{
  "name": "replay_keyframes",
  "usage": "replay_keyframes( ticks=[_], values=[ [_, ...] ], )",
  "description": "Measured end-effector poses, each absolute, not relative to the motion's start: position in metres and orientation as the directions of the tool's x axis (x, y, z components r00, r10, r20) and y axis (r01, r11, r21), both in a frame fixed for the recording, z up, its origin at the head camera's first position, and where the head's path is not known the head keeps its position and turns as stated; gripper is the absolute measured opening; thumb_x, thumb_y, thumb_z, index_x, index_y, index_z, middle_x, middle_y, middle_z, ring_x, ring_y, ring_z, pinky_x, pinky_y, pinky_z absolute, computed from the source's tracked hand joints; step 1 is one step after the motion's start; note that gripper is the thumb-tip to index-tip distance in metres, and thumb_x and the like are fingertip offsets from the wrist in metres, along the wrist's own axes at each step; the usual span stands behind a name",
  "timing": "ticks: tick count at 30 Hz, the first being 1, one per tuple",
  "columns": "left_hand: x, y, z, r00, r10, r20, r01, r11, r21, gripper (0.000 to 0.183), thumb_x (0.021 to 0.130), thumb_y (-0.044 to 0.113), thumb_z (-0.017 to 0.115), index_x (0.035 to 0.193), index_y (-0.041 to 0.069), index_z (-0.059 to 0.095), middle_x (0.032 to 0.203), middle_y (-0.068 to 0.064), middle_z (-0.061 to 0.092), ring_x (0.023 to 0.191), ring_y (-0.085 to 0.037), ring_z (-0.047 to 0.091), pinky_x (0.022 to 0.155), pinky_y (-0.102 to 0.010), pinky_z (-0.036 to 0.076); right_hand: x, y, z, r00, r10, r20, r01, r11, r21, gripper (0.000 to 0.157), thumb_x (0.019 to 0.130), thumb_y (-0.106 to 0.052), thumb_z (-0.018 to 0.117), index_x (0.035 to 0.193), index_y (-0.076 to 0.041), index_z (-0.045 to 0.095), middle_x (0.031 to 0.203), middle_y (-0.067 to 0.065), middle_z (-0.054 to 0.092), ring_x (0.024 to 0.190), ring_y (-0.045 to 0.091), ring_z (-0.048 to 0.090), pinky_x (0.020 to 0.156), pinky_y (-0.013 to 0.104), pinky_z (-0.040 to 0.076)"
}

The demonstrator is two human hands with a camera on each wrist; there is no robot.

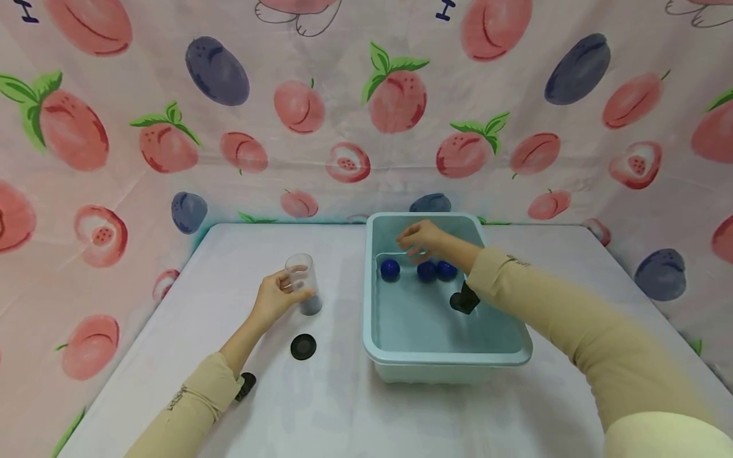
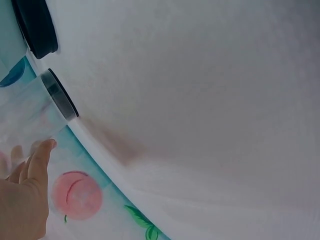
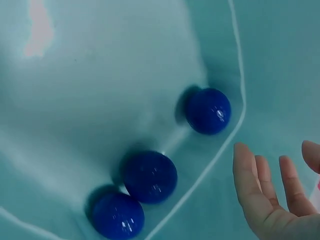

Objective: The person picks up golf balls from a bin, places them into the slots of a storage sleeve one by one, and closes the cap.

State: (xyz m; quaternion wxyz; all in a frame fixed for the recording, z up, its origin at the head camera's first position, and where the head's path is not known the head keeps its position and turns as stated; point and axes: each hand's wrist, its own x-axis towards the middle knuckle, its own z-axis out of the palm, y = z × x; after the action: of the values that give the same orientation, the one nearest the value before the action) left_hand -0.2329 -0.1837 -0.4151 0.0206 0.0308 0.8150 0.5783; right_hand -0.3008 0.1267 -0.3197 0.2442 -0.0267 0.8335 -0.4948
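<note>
My left hand (image 1: 273, 299) grips a clear cylindrical container (image 1: 302, 277) with a dark base, on the left part of the table; in the left wrist view the container (image 2: 30, 112) lies along the left edge, fingers round it. My right hand (image 1: 422, 239) is over the far end of a light blue plastic tub (image 1: 446, 357), fingers apart and holding nothing. Below it in the tub lie three shiny dark blue balls (image 1: 390, 270), two of them side by side. The right wrist view shows the balls (image 3: 150, 177) on the tub floor, apart from the hand (image 3: 272, 200).
A round black lid (image 1: 303, 346) lies on the white table (image 1: 343, 407) in front of the clear container. Black wrist cameras (image 1: 465, 299) show at both sleeves. A fruit-print cloth (image 1: 343, 83) hangs behind the table.
</note>
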Motion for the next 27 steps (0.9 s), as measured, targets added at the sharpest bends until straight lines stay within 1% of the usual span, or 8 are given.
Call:
replay_keyframes(
  ticks=[5, 12, 15, 17, 19, 22, 24, 27],
  values=[
    [-0.233, -0.184, -0.414, -0.997, 0.071, -0.001, 0.022, 0.333, 0.943, 0.052, 0.080, 0.010, 0.074, 0.129, 0.004, 0.055, 0.132, -0.019, 0.056, 0.123, -0.035, 0.053, 0.099, -0.038, 0.048, -0.302, 0.119, -0.329, -0.863, -0.269, -0.428, 0.247, 0.514, -0.821, 0.042, 0.095, -0.006, 0.050, 0.133, 0.010, 0.045, 0.137, 0.029, 0.044, 0.125, 0.045, 0.046, 0.099, 0.050, 0.047],
    [-0.233, -0.184, -0.416, -0.998, 0.057, 0.007, 0.026, 0.341, 0.940, 0.052, 0.079, 0.011, 0.075, 0.127, 0.006, 0.057, 0.132, -0.018, 0.057, 0.123, -0.033, 0.054, 0.100, -0.039, 0.047, -0.306, 0.110, -0.342, -0.854, -0.227, -0.469, 0.296, 0.529, -0.795, 0.043, 0.097, -0.010, 0.048, 0.135, 0.010, 0.042, 0.139, 0.030, 0.040, 0.125, 0.046, 0.045, 0.098, 0.053, 0.047],
    [-0.233, -0.184, -0.416, -0.999, 0.049, 0.006, 0.023, 0.344, 0.939, 0.052, 0.079, 0.011, 0.075, 0.127, 0.007, 0.057, 0.130, -0.017, 0.058, 0.122, -0.033, 0.054, 0.100, -0.039, 0.047, -0.316, 0.113, -0.358, -0.850, -0.251, -0.463, 0.283, 0.524, -0.803, 0.045, 0.092, -0.011, 0.056, 0.132, 0.008, 0.045, 0.134, 0.026, 0.046, 0.117, 0.042, 0.051, 0.093, 0.052, 0.050],
    [-0.233, -0.184, -0.416, -0.999, 0.046, 0.010, 0.025, 0.345, 0.938, 0.052, 0.079, 0.012, 0.075, 0.127, 0.006, 0.057, 0.130, -0.018, 0.058, 0.122, -0.033, 0.054, 0.100, -0.039, 0.047, -0.336, 0.118, -0.381, -0.853, -0.267, -0.449, 0.266, 0.517, -0.814, 0.047, 0.087, -0.012, 0.064, 0.127, 0.008, 0.050, 0.125, 0.025, 0.053, 0.103, 0.039, 0.058, 0.084, 0.049, 0.055],
    [-0.232, -0.184, -0.416, -0.999, 0.047, 0.006, 0.022, 0.339, 0.941, 0.052, 0.079, 0.011, 0.075, 0.128, 0.006, 0.057, 0.129, -0.018, 0.058, 0.122, -0.033, 0.054, 0.100, -0.038, 0.048, -0.351, 0.122, -0.399, -0.851, -0.259, -0.457, 0.278, 0.516, -0.810, 0.050, 0.083, -0.013, 0.068, 0.125, 0.007, 0.051, 0.122, 0.023, 0.054, 0.094, 0.035, 0.060, 0.078, 0.048, 0.057],
    [-0.231, -0.183, -0.415, -0.998, 0.062, 0.005, 0.025, 0.336, 0.942, 0.053, 0.080, 0.012, 0.074, 0.129, 0.005, 0.055, 0.131, -0.019, 0.057, 0.123, -0.034, 0.053, 0.099, -0.038, 0.048, -0.363, 0.122, -0.415, -0.857, -0.216, -0.468, 0.299, 0.531, -0.793, 0.052, 0.083, -0.014, 0.069, 0.127, 0.006, 0.050, 0.123, 0.023, 0.054, 0.090, 0.034, 0.061, 0.074, 0.046, 0.058],
    [-0.231, -0.183, -0.415, -0.998, 0.066, -0.004, 0.018, 0.334, 0.942, 0.053, 0.081, 0.012, 0.074, 0.130, 0.005, 0.055, 0.131, -0.019, 0.056, 0.123, -0.035, 0.053, 0.099, -0.037, 0.048, -0.353, 0.117, -0.409, -0.858, -0.197, -0.475, 0.312, 0.534, -0.786, 0.053, 0.084, -0.013, 0.068, 0.130, 0.004, 0.048, 0.129, 0.021, 0.050, 0.096, 0.032, 0.060, 0.079, 0.046, 0.057],
    [-0.231, -0.183, -0.415, -0.998, 0.067, -0.013, 0.010, 0.331, 0.944, 0.054, 0.081, 0.011, 0.074, 0.130, 0.005, 0.054, 0.134, -0.020, 0.054, 0.124, -0.035, 0.052, 0.098, -0.037, 0.049, -0.363, 0.118, -0.424, -0.870, -0.191, -0.455, 0.294, 0.540, -0.789, 0.051, 0.082, -0.013, 0.070, 0.126, 0.004, 0.051, 0.124, 0.020, 0.053, 0.092, 0.034, 0.060, 0.076, 0.046, 0.058]
  ],
)
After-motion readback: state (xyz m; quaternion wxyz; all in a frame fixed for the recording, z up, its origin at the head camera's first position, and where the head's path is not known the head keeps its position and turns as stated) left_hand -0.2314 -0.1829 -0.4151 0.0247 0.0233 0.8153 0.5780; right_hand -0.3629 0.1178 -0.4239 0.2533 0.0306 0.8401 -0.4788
